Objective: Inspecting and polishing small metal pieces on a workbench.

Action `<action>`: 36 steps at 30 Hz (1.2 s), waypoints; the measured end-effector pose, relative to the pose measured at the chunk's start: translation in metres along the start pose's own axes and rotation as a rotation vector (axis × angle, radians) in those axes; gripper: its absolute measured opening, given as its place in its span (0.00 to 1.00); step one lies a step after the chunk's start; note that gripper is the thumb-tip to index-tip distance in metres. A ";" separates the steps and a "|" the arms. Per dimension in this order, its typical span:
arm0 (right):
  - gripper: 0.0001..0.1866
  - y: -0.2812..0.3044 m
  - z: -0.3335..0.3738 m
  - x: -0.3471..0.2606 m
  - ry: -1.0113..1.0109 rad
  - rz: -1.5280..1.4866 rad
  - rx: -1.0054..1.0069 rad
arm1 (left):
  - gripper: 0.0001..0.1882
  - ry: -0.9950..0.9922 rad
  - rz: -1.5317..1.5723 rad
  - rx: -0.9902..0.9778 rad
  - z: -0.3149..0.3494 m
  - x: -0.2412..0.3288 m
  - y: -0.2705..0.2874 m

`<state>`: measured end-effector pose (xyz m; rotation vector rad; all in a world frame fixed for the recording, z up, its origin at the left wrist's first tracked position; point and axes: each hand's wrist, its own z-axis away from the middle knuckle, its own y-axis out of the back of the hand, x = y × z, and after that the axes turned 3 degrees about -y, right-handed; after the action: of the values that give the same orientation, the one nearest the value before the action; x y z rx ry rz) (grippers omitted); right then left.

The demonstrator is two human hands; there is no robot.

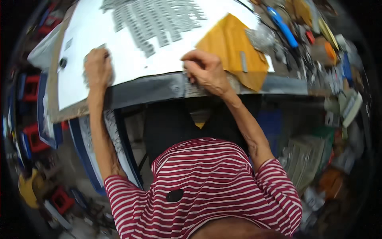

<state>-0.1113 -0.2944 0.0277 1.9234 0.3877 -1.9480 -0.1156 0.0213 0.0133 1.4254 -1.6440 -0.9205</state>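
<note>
My left hand (98,68) is closed over the left part of a white sheet (123,59) on the table. A bit of grey shows by its fingertips, but what it holds is hidden. At the table's front edge my right hand (207,72) has its fingers curled in with the thumb close to them; anything between them is too small to make out. Rows of small grey parts (153,22) lie on the sheet beyond both hands. Right of my right hand is a yellow-orange cloth or sheet (232,42), bearing one narrow grey piece (243,61).
A small black ring-like thing (62,62) sits near the table's left edge. Crumpled clear plastic (261,38), a blue-handled tool (282,27) and assorted clutter crowd the right side. Below the table on the left stands a blue-edged tray (85,151); red stools (36,137) are farther left.
</note>
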 end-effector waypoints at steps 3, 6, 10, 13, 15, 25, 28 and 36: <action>0.07 0.014 0.011 -0.008 0.163 0.085 0.068 | 0.09 0.019 -0.001 -0.061 -0.007 0.011 0.002; 0.07 0.034 0.028 -0.029 0.138 0.065 0.142 | 0.09 0.024 0.037 -0.074 -0.010 0.019 0.002; 0.06 0.086 0.035 -0.027 0.247 0.415 0.411 | 0.09 -0.098 -0.027 0.057 -0.008 0.020 0.002; 0.06 0.124 0.030 -0.008 0.210 0.528 0.461 | 0.09 -0.138 -0.001 0.100 -0.008 0.022 0.002; 0.07 0.138 0.029 0.003 0.229 0.637 0.428 | 0.09 -0.102 0.026 0.097 -0.008 0.027 0.005; 0.04 0.146 0.021 0.010 0.407 1.064 0.214 | 0.13 0.216 0.592 0.238 -0.003 0.068 0.026; 0.04 0.147 0.018 0.009 0.450 1.129 0.177 | 0.13 0.313 0.811 0.234 -0.001 0.076 0.030; 0.04 0.153 0.011 0.007 0.499 1.270 0.029 | 0.10 0.374 1.109 0.139 0.006 0.089 0.040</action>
<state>-0.0523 -0.4359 0.0312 1.8619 -0.6261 -0.6536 -0.1470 -0.0622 0.0536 0.5043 -1.8311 0.0919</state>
